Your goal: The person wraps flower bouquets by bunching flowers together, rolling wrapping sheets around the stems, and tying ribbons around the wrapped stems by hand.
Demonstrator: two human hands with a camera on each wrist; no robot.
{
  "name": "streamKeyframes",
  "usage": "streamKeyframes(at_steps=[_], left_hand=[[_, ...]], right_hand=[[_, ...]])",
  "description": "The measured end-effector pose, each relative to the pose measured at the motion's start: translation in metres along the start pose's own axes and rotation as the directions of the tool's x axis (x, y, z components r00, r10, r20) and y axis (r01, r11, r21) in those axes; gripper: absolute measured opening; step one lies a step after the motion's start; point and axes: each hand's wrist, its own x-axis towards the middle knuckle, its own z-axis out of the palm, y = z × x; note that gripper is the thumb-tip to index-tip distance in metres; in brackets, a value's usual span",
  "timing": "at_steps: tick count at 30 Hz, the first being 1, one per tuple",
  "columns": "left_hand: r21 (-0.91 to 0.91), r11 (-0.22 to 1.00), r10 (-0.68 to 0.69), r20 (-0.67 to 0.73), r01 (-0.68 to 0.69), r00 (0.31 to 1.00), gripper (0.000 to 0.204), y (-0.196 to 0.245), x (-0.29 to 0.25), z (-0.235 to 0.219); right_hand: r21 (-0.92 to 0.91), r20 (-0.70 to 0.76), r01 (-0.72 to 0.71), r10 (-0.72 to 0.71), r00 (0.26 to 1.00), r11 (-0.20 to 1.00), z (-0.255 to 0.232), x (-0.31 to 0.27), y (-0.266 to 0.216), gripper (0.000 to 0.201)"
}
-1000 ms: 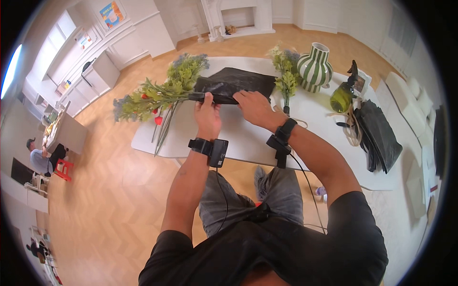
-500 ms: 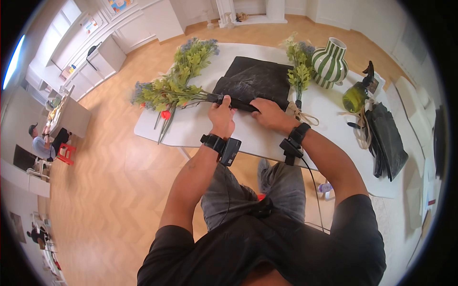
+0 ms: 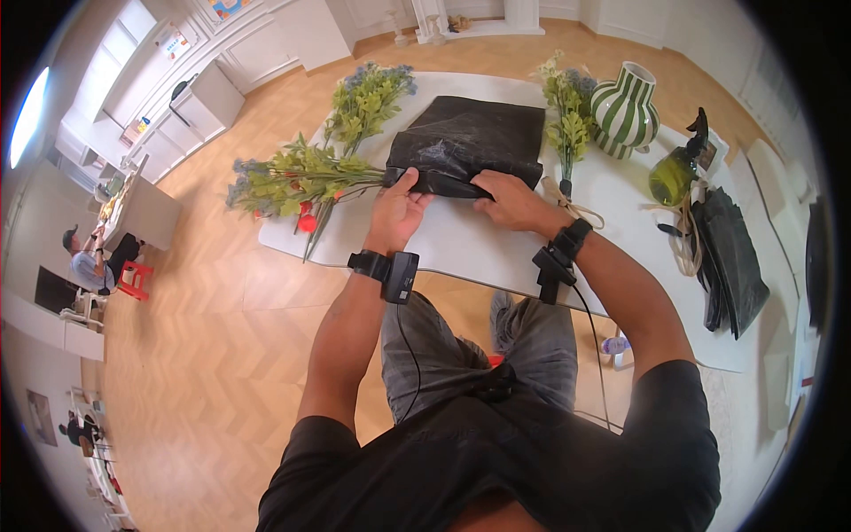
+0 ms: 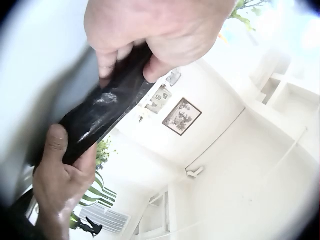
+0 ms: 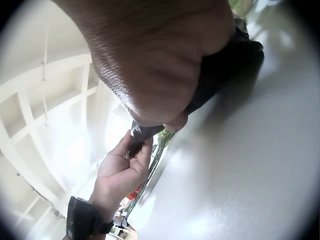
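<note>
A black sheet [image 3: 479,129], creased and shiny like plastic, lies on the white table [image 3: 328,239] with its near edge folded into a thick band. At the left end of that fold, my left hand [image 3: 398,213] pinches the band, thumb on top and fingers beneath. My right hand [image 3: 514,202] grips the same fold further right, and in the left wrist view its thumb [image 4: 56,142] presses on the black material. Leafy flower sprays [image 3: 292,182] with blue heads lie at the left, their stems running to the sheet's left corner. Red blooms [image 3: 307,222] show among them.
Right of the sheet lie another flower spray [image 3: 567,124] and a beige cord [image 3: 581,211]. A green-striped vase [image 3: 625,111], a green spray bottle [image 3: 675,177] and folded black material [image 3: 731,257] stand or lie further right. A person [image 3: 93,262] sits far left.
The head view has shifted. Both hands keep hold of the sheet's near fold, which slanted down to the right half a second ago and now looks wider and more level.
</note>
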Motion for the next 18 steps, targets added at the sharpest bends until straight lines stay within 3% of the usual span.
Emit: streamKeyframes(at_steps=[4,8,10,11,13,14,16,18], left_hand=[[0.032,0.996,0.081,-0.048,-0.08,0.996,0.02,0.0,-0.007,0.001],[-0.006,0.997,0.079,-0.106,-0.08,0.991,0.02,0.003,-0.012,0.001],[-0.026,0.996,0.087,-0.105,-0.091,0.991,0.021,0.001,-0.013,0.0],[-0.046,0.994,0.098,-0.099,-0.103,0.99,0.022,-0.001,-0.013,-0.002],[-0.068,0.991,0.106,-0.09,-0.112,0.99,0.023,-0.005,-0.011,-0.006],[-0.084,0.989,0.112,-0.088,-0.119,0.99,0.023,-0.005,-0.01,-0.008],[-0.106,0.987,0.115,-0.085,-0.123,0.99,0.024,-0.004,-0.009,-0.01],[-0.087,0.99,0.098,-0.122,-0.109,0.988,0.025,-0.001,-0.01,-0.009]], right_hand=[[0.024,0.085,-0.033,0.031,0.996,0.999,-0.011,0.006,-0.003,0.042],[0.022,0.019,-0.083,0.082,0.996,0.996,-0.01,0.009,-0.002,0.044],[0.327,-0.009,-0.136,0.147,0.989,0.935,-0.01,0.008,-0.002,0.04],[0.324,-0.007,-0.137,0.147,0.989,0.936,-0.011,0.006,-0.003,0.04],[0.113,-0.099,-0.065,0.076,0.992,0.991,-0.013,0.002,-0.005,0.034],[0.108,-0.1,-0.068,0.079,0.992,0.992,-0.015,-0.003,-0.006,0.034],[-0.148,-0.063,-0.011,0.002,0.998,0.989,-0.021,-0.012,-0.007,0.03],[-0.152,0.024,-0.077,0.081,0.996,0.985,-0.032,-0.015,-0.005,0.03]])
